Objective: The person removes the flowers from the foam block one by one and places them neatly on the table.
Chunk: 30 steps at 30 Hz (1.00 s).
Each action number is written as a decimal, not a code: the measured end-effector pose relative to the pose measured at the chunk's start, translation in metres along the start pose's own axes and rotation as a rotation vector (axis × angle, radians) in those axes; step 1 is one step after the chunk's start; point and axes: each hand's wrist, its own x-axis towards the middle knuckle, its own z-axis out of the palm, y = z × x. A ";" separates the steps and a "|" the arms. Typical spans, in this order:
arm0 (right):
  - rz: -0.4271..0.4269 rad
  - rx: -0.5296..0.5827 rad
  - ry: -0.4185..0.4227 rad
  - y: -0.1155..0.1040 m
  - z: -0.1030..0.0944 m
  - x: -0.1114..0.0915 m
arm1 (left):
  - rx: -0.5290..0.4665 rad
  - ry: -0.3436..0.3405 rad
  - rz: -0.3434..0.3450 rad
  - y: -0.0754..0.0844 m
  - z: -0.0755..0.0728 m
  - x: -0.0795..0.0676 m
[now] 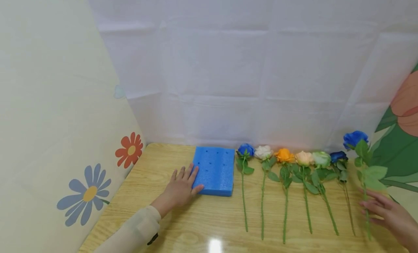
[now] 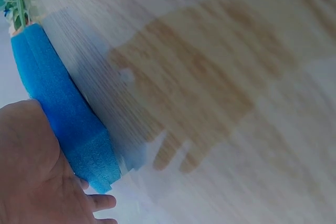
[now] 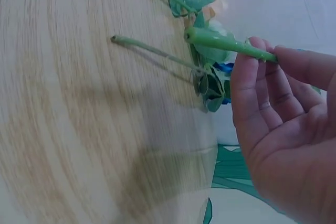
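My left hand (image 1: 181, 187) lies with fingers spread at the left edge of a blue foam block (image 1: 217, 177), which has several small dark holes in its top. In the left wrist view the palm is right against the side of the foam. At the far right my right hand (image 1: 388, 213) pinches the green stem of a blue rose (image 1: 356, 140), its bloom upward and leaves above the fingers. The right wrist view shows the cut stem end (image 3: 197, 36) sticking out past thumb and fingertips, over the table.
On the wooden table (image 1: 209, 216), right of the foam, lies a row of roses: blue (image 1: 245, 150), white (image 1: 263, 152), orange (image 1: 285, 155), peach (image 1: 304, 158), pale green (image 1: 321, 158) and dark blue (image 1: 338, 156). A white cloth (image 1: 228, 82) hangs behind.
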 end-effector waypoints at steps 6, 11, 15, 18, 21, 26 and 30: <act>0.026 0.022 -0.006 0.010 -0.006 0.001 | 0.007 -0.006 -0.005 0.002 -0.002 0.000; 0.040 0.026 -0.024 0.017 -0.011 0.001 | 0.002 -0.007 -0.004 0.002 -0.003 -0.001; 0.055 0.036 -0.043 0.021 -0.015 0.002 | 0.001 -0.008 -0.005 0.002 -0.003 -0.001; 0.064 0.066 -0.043 0.025 -0.017 0.004 | -0.001 -0.010 -0.007 0.002 -0.003 0.000; 0.071 0.099 -0.037 0.030 -0.019 0.006 | -0.002 -0.015 -0.008 0.001 -0.002 0.000; 0.088 0.138 -0.027 0.038 -0.022 0.011 | -0.003 -0.018 -0.008 0.000 -0.001 0.000; 0.096 0.143 -0.034 0.042 -0.026 0.015 | -0.010 -0.007 -0.007 0.000 -0.001 0.000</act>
